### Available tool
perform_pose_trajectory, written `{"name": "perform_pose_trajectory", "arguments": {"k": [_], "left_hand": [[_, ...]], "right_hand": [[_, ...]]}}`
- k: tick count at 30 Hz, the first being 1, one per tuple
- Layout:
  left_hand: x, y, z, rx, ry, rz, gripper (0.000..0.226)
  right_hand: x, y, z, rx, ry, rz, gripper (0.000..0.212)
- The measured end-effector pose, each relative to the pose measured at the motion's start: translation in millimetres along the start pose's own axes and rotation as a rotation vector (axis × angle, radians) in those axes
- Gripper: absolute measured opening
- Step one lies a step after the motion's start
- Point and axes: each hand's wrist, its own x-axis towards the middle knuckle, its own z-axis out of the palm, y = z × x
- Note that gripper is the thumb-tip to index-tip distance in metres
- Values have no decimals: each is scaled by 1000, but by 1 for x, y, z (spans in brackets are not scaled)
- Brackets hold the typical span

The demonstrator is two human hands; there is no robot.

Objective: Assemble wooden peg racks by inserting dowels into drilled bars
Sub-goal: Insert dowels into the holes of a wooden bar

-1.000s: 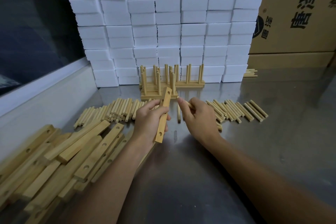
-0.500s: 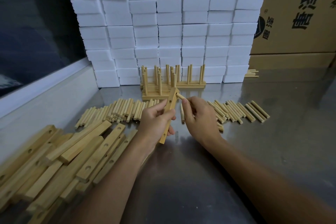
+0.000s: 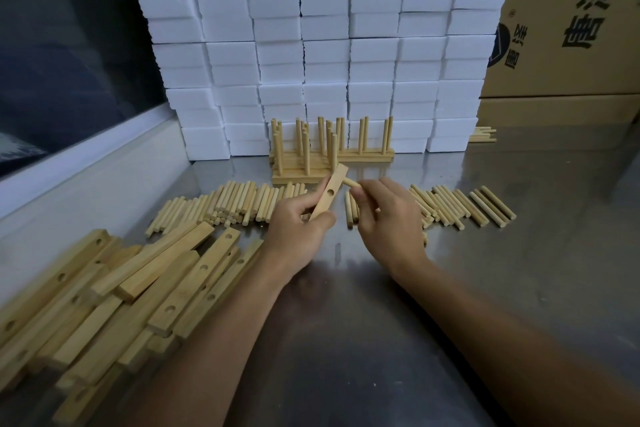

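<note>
Since the earlier frames, both hands have come closer together, and the dowel's tip has closed from clear of the bar to meet its top end. From the head camera, the left hand [image 3: 298,231] grips a drilled bar [image 3: 329,192] by its lower half, fingers curled round it, so that it stands tilted with its upper end leaning away from the person; one drilled hole shows on its face. The right hand [image 3: 388,217] pinches a dowel [image 3: 351,183] between thumb and fingers, and the dowel's free end touches the bar near its top, just in front of the finished racks [image 3: 313,158]. Those racks stand with pegs upright on the metal table [image 3: 519,270], against a wall of stacked white blocks [image 3: 325,45]. Left of the held bar lies a row of loose dowels [image 3: 228,204]; right of it lies another row [image 3: 464,206]. Nearer the person, left of the bar, sits a heap of drilled bars [image 3: 114,295]. Cardboard boxes [image 3: 568,28] stand behind, right of the racks.
</note>
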Motion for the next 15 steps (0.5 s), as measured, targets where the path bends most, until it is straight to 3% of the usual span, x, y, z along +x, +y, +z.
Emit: {"name": "perform_pose_trajectory", "arguments": {"k": [11, 15], "left_hand": [[0, -10, -16, 152, 7, 29, 66], [-2, -12, -13, 224, 20, 11, 52]], "right_hand": [[-1, -3, -1, 132, -279, 89, 33], [-3, -6, 0, -50, -201, -44, 25]]}}
